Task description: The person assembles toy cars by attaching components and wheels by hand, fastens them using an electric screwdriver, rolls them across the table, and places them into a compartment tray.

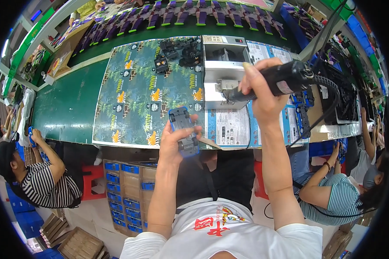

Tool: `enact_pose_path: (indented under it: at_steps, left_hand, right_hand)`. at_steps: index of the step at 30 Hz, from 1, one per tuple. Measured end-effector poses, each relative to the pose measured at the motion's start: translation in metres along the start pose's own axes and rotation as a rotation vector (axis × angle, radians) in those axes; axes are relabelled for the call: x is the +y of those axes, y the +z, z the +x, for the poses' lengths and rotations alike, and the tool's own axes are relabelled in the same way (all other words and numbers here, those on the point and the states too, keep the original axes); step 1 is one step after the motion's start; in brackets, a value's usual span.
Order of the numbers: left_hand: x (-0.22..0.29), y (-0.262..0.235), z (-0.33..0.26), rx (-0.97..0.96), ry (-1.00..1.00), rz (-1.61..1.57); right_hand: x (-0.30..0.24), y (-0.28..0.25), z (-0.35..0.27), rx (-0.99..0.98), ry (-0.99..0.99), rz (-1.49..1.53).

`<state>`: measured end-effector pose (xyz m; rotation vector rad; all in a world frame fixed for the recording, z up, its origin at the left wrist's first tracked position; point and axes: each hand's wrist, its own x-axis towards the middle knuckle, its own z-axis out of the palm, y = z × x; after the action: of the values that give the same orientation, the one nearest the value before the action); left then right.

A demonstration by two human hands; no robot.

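Note:
My left hand [170,142] is closed round a toy car [180,121] with a blue body and a dark underside turned up, just off the table's front edge. The fist of my right hand [267,97] grips a black electric screwdriver [287,79] that lies nearly level. Its nose points left, at the small metal bracket on the front of a pale metal screw feeder [212,88]. Whether the bit carries a screw is too small to tell. A pile of black plastic parts [177,52] rests left of the feeder's back end.
A coiled cable [335,93] hangs from the screwdriver at right. Blue toy car bodies [302,110] lie beyond my right forearm. Purple pieces line a green conveyor [177,31] at the back. Below left stands a divided carton [127,196] of blue parts. Co-workers sit on both sides.

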<state>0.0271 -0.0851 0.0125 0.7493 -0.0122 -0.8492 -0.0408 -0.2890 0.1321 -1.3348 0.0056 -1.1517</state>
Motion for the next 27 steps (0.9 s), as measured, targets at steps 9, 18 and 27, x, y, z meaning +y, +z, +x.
enact_pose_path:
  at_steps: [9, 18, 27]
  left_hand:
    - [-0.004, -0.001, 0.004, 0.062, 0.059, 0.034]
    - [-0.007, -0.003, 0.008, 0.049, 0.08, 0.052]
    - [-0.009, -0.004, 0.007, 0.045, 0.092, 0.057]
  right_hand:
    - [-0.008, 0.019, 0.013, -0.16, 0.3, -0.102]
    - [-0.03, 0.017, -0.062, -0.241, 0.315, 0.406]
    - [-0.019, 0.027, -0.075, -0.192, 0.385, 0.466]
